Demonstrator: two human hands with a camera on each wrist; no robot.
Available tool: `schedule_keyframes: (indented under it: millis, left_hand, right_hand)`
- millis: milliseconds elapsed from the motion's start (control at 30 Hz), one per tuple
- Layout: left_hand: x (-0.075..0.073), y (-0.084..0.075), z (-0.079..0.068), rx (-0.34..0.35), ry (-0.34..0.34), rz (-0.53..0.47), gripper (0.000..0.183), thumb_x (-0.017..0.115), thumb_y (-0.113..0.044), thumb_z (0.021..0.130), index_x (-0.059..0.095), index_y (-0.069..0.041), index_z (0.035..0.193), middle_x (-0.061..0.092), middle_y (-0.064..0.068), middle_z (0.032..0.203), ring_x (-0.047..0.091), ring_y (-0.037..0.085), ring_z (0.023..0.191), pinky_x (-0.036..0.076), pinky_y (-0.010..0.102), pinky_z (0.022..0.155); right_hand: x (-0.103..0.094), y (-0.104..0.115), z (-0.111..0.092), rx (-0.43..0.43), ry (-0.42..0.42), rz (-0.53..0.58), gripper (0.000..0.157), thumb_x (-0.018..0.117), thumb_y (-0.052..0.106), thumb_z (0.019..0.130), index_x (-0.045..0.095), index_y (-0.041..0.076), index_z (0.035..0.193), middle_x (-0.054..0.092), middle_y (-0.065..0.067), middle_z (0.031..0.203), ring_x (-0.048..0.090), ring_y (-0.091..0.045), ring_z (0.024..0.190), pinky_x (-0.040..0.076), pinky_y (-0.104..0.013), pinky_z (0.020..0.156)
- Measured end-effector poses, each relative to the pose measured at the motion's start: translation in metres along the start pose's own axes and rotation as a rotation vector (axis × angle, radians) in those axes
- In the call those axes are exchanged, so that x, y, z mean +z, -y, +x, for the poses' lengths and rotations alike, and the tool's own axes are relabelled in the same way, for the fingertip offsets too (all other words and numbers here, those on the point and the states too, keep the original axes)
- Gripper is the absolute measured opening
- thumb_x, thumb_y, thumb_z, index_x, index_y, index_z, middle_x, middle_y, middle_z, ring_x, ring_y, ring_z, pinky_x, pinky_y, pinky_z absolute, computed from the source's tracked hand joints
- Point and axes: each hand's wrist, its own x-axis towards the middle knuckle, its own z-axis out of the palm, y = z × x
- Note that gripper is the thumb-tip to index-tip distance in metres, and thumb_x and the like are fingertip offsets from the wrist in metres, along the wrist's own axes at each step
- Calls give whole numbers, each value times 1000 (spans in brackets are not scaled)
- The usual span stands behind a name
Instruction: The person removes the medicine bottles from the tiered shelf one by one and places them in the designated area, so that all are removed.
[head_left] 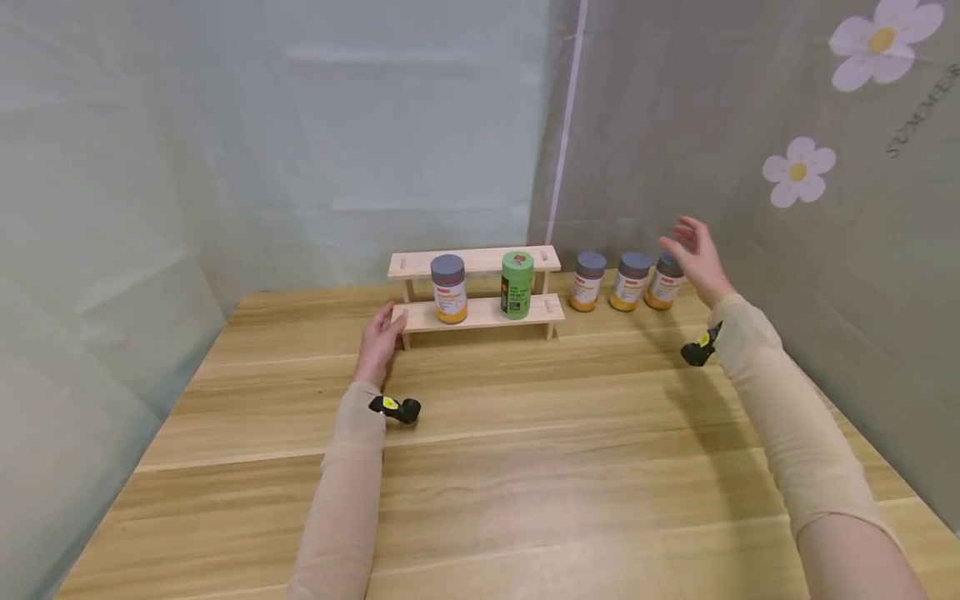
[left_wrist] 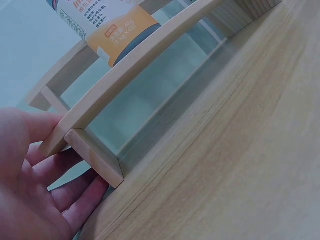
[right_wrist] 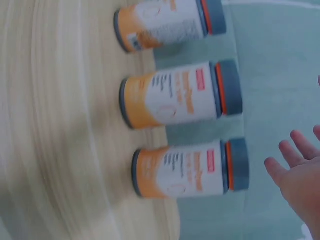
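Note:
A two-tier wooden shelf stands at the table's back. My left hand grips the left end of its lower tier, the thumb over the board and the fingers below, by the leg. On that tier stand a supplement jar with a grey-blue lid and a green canister. Three similar jars line up right of the shelf: a left jar, a middle jar and a right jar. Just above the right jar, my right hand is raised with loosely bent fingers, holding nothing.
The shelf's upper tier lies behind the lower one. Pale cloth hangs behind the table, and a grey flower-printed curtain runs along the right. Wooden tabletop extends in front of the shelf and jars.

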Motion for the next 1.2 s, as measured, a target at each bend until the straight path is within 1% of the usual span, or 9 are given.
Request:
schedule_keyframes:
  millis: [167, 233, 300, 433, 567, 767, 900, 1000, 1200]
  left_hand:
    - [1, 0, 0, -8, 0, -5, 61, 49, -27, 101, 23, -16, 155, 33, 13, 157, 44, 27, 138, 40, 41, 111]
    - [2, -1, -1, -5, -2, -12, 60, 50, -27, 101, 24, -15, 155, 33, 14, 157, 44, 28, 137, 40, 42, 111]
    - [2, -2, -1, 2, -1, -9, 60, 50, -26, 101, 24, -15, 155, 34, 15, 156, 45, 28, 137, 40, 42, 111]
    - [4, -3, -1, 15, -1, -15, 60, 50, -25, 101, 25, -15, 154, 36, 16, 155, 45, 29, 136, 40, 42, 111]
    - [5, -3, -1, 12, -4, -22, 60, 51, -25, 101, 26, -14, 154, 36, 16, 155, 45, 29, 136, 40, 43, 111]
    - [3, -2, -1, 11, -8, -4, 60, 51, -25, 101, 27, -15, 154, 35, 16, 155, 44, 28, 138, 38, 42, 113]
    - [2, -1, -1, 10, -10, 5, 60, 52, -26, 100, 27, -16, 154, 34, 15, 156, 43, 27, 139, 37, 41, 114]
    - [1, -1, -1, 11, -8, 11, 60, 52, -27, 100, 27, -17, 154, 33, 14, 157, 41, 26, 140, 35, 40, 115]
    - [-1, 0, -1, 3, -3, -3, 60, 51, -27, 101, 25, -18, 155, 33, 15, 157, 41, 26, 140, 36, 41, 115]
  right_hand:
    - [10, 9, 0, -12, -14, 25, 71, 55, 37, 97, 19, 12, 153, 26, -15, 159, 26, -28, 147, 22, -42, 122]
    - [14, 12, -1, -27, -7, 33, 70, 56, 34, 98, 20, 11, 153, 27, -17, 158, 26, -30, 147, 22, -42, 122]
    - [18, 14, -3, -36, 13, 28, 69, 57, 32, 97, 21, 11, 152, 28, -18, 157, 26, -31, 147, 22, -45, 122]
    - [26, 16, -7, -66, 64, -17, 68, 57, 29, 97, 21, 9, 152, 28, -19, 157, 25, -32, 147, 20, -48, 121]
    - [35, 17, -11, -92, 91, -40, 68, 58, 27, 97, 22, 7, 152, 29, -21, 156, 25, -34, 146, 19, -49, 121]
    - [44, 17, -12, -94, 109, -47, 68, 58, 29, 97, 22, 10, 152, 30, -20, 156, 26, -34, 146, 18, -51, 121]
    - [49, 17, -13, -96, 114, -52, 68, 58, 27, 97, 22, 9, 152, 31, -20, 155, 27, -34, 146, 19, -50, 122]
    - [53, 17, -14, -113, 118, -53, 68, 58, 25, 97, 22, 7, 151, 32, -22, 154, 27, -36, 145, 19, -50, 122]
    - [66, 18, -15, -145, 138, -20, 66, 58, 23, 97, 23, 6, 151, 32, -22, 153, 27, -36, 145, 19, -51, 121]
